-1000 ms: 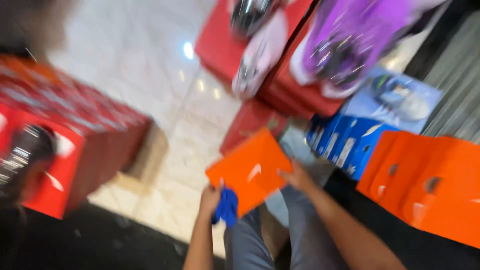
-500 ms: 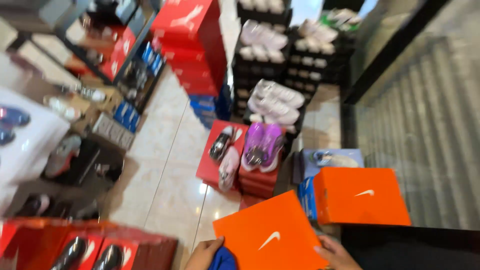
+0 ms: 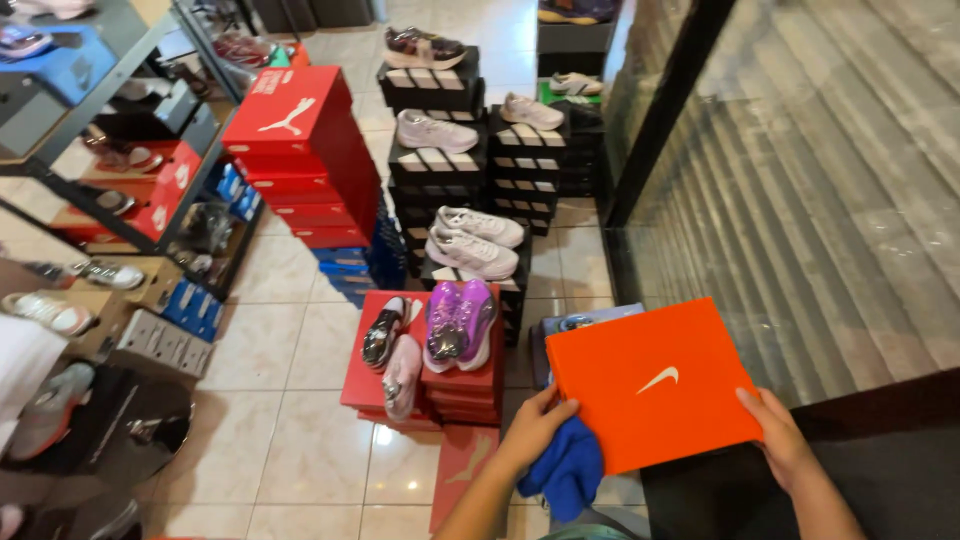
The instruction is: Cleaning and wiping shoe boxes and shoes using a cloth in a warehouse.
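Orange box lid [image 3: 655,385] gripped at both short edges, held roughly level and slightly tilted, low in view at about 5 o'clock from frame centre. Left hand [image 3: 535,428] clamped on the lid's near-left corner, thumb on top, fingers underneath, also pinning a blue cloth [image 3: 568,470] that hangs below the palm. Right hand [image 3: 785,440] closed on the right edge, fingers on top, forearm running off at 5 o'clock. Directly beyond the lid at 11 o'clock: purple shoes [image 3: 460,322] on a low stack of red boxes [image 3: 462,388]. At 12 o'clock: white shoes [image 3: 472,240] atop black boxes. At 10 o'clock: tall red box stack [image 3: 300,150]. Metal shelving [image 3: 90,110] along 9 o'clock. Glass panel [image 3: 800,160] bordering the right side at 2 o'clock. Tiled floor [image 3: 290,440] below.
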